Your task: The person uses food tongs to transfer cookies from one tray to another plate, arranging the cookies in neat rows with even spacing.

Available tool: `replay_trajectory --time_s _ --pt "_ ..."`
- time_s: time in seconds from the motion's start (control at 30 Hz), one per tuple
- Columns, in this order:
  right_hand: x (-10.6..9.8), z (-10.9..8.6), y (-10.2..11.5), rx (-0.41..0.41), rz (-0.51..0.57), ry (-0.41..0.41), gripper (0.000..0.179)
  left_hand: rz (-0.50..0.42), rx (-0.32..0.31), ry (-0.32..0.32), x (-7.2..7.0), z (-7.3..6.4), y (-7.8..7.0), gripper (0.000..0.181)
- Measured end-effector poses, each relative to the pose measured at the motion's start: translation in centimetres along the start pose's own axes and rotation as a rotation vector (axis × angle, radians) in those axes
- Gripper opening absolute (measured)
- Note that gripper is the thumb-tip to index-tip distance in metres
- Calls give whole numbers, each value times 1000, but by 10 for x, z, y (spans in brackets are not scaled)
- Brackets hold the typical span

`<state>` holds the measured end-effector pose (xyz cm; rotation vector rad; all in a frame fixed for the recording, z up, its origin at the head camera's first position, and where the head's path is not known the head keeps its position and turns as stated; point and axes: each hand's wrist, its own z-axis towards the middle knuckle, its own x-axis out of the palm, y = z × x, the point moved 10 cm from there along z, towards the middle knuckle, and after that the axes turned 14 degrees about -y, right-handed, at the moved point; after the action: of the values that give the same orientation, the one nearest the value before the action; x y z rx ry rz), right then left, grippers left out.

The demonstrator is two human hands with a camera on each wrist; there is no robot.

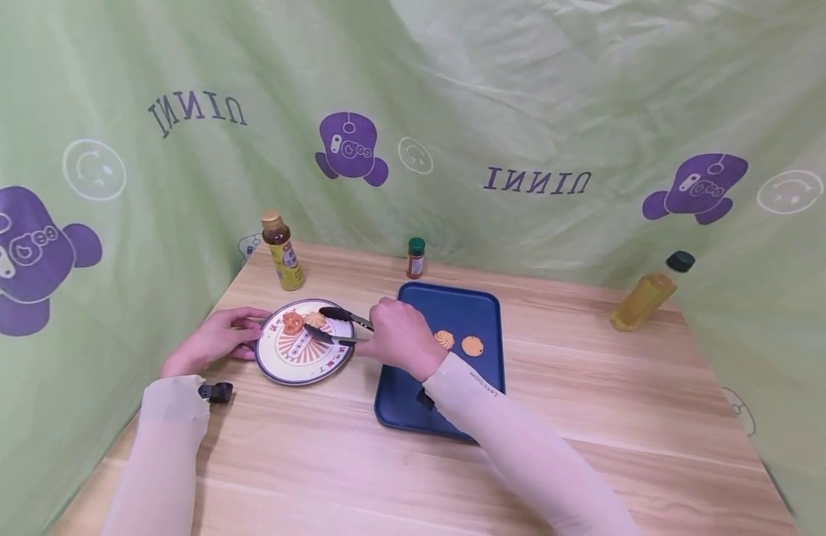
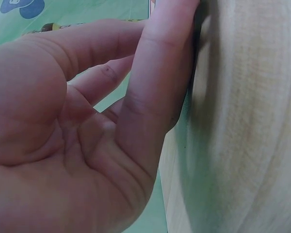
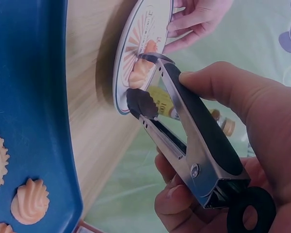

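In the head view, my right hand (image 1: 402,335) grips metal tongs with black tips (image 1: 344,340) above a white, patterned plate (image 1: 275,362). The tong tips stand apart, with a swirled cookie (image 3: 139,73) on the plate between or just beyond them. Beside it on the plate lies an orange-brown cookie (image 1: 293,322). At the plate's left rim, my left hand (image 1: 222,339) holds the edge with its fingers. The left wrist view shows that hand's palm and bent fingers close to the table, hiding most of the plate.
A blue tray (image 1: 413,406) with cookies (image 1: 472,346) lies under my right forearm. Behind the plate stands a yellow-labelled bottle (image 1: 287,260). A small green-capped jar (image 1: 416,260) is at the back edge, and a bottle of yellow liquid (image 1: 644,301) at the right. Green cloth (image 1: 520,89) hangs around the table.
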<state>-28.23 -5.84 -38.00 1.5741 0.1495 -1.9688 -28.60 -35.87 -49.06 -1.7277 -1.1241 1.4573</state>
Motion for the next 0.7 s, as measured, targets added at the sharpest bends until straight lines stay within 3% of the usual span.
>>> replay_trajectory --time_s 0.37,0.7 --pt "3 -3 -2 5 -11 6 55 -18 -9 9 0 0 3 57" --pt "-18 -18 -14 74 89 9 37 -4 -7 6 -1 2 3 58"
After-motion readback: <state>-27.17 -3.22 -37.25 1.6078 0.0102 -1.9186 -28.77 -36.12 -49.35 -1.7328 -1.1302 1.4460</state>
